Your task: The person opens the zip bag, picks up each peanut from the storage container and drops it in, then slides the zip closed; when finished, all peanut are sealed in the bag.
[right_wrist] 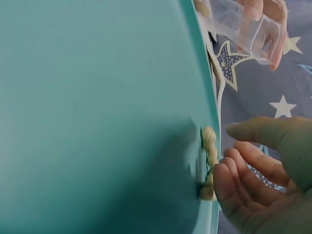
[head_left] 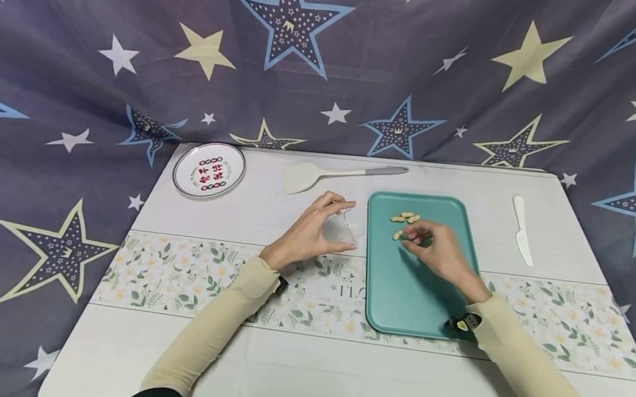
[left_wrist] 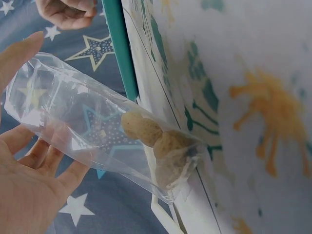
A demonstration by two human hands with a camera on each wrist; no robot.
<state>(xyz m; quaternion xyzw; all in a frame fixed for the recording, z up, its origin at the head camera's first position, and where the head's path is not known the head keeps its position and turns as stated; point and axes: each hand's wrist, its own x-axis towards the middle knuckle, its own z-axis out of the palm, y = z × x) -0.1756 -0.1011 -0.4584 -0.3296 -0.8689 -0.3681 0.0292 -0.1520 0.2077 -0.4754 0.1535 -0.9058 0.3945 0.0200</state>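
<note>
My left hand (head_left: 310, 229) holds a clear plastic bag (left_wrist: 83, 117) upright by its sides, thumb and fingers spread around its open mouth. Peanuts (left_wrist: 141, 127) in their shells lie at the bottom of the bag, close over the tablecloth. To its right, my right hand (head_left: 434, 248) hovers above a teal tray (head_left: 399, 304), thumb and fingertips apart with nothing between them. One peanut (head_left: 397, 236) lies on the tray right by those fingertips, and several more peanuts (head_left: 397, 219) are grouped just beyond it.
A white spatula (head_left: 304, 177) with a grey handle lies at the back of the table. At the back left is a round plate (head_left: 185, 172) with red characters. A white plastic knife (head_left: 521, 230) lies right of the tray. A star-patterned cloth (head_left: 281, 102) hangs behind the table.
</note>
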